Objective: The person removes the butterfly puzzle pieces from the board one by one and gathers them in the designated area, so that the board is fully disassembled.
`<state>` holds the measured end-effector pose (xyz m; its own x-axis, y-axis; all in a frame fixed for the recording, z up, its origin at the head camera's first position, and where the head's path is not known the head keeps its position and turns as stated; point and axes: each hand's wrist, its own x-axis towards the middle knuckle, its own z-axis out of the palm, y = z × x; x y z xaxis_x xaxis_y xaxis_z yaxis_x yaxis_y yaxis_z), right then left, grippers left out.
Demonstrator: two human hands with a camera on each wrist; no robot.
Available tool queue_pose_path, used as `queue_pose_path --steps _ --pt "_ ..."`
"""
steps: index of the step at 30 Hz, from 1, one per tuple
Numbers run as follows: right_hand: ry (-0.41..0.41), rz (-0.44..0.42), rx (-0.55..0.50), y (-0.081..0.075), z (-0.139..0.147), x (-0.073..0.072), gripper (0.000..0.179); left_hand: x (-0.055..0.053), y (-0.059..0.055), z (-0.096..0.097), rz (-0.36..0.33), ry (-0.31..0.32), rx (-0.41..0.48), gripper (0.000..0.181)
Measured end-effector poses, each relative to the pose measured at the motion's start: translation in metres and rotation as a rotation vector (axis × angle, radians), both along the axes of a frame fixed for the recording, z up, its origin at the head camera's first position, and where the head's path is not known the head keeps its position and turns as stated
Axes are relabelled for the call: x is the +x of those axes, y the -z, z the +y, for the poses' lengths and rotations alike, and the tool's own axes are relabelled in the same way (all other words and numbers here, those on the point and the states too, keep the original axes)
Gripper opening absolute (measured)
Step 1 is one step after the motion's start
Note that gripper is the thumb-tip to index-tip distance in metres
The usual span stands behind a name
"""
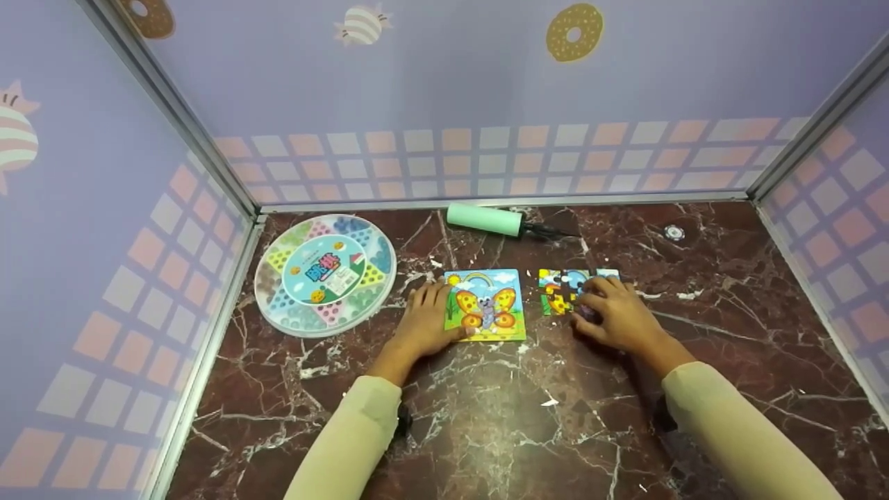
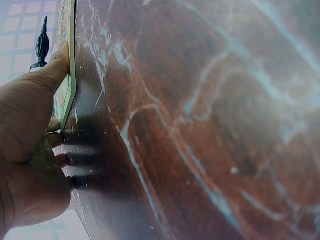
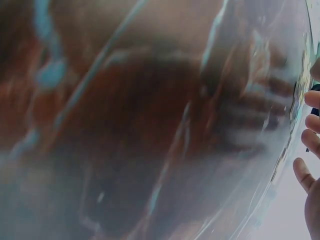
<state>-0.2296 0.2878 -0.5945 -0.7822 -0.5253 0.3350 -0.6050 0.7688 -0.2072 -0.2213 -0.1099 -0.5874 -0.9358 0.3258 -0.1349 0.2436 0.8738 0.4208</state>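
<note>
A square butterfly puzzle board [image 1: 486, 305] lies flat on the table. My left hand [image 1: 424, 319] rests at its left side, fingers along the left edge and thumb on the picture near the lower edge. The left wrist view shows the thumb [image 2: 61, 56] on the board's face and the other fingertips down by the tabletop. To the right lie several colourful jigsaw pieces [image 1: 555, 303], close together. Over their right part is my right hand [image 1: 617, 316], fingers bent loosely and spread, hiding some pieces. The right wrist view catches only its fingertips [image 3: 311, 142], with nothing visible between them.
A round clear-lidded box of Chinese checkers [image 1: 325, 274] lies at the left. A mint-green hand pump [image 1: 485, 219] with a black nozzle lies near the back wall. A small poker chip [image 1: 674, 232] is at the back right. White scraps dot the marbled table [image 1: 500, 423].
</note>
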Motion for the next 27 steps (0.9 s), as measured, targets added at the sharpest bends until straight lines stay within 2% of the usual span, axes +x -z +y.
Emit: queue_pose_path --steps 4,14,27 --pt "-0.004 -0.004 -0.005 -0.002 -0.013 -0.002 0.034 0.001 -0.001 -0.001 -0.001 0.002 0.006 0.100" --pt "-0.028 -0.034 0.000 -0.005 -0.054 -0.007 0.039 0.000 -0.001 -0.001 0.000 0.006 -0.004 0.102" --pt "0.004 -0.066 -0.002 -0.008 -0.094 -0.008 0.043 0.001 -0.001 -0.002 0.015 0.017 0.009 0.102"
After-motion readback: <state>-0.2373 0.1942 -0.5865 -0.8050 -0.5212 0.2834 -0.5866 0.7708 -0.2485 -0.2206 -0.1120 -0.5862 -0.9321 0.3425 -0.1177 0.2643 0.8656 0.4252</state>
